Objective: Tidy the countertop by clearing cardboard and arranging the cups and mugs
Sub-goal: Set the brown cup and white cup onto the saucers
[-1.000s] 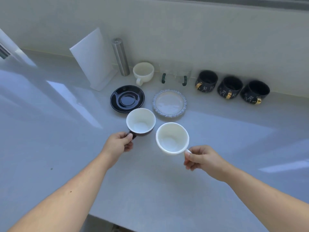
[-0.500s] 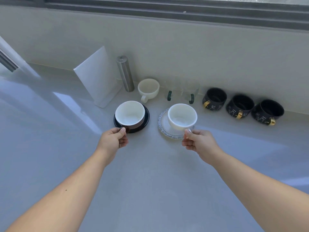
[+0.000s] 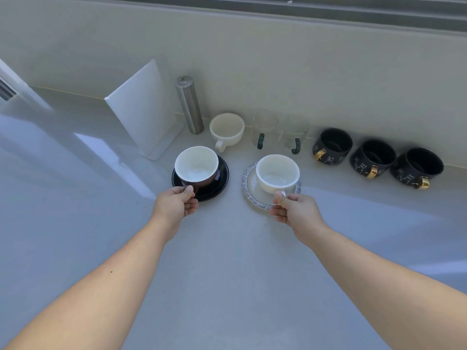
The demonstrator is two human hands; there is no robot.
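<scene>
- The left hand (image 3: pixel 177 203) pinches the handle of the dark cup (image 3: pixel 196 165), which sits on the black saucer (image 3: pixel 219 181).
- The right hand (image 3: pixel 294 210) grips the handle of the white cup (image 3: pixel 277 174) on the pale saucer (image 3: pixel 249 190).
- Other mugs line the countertop's (image 3: pixel 227 274) back edge; no cardboard is visible.
- Arranging looks nearly done: both cups are yet to be released.
</scene>
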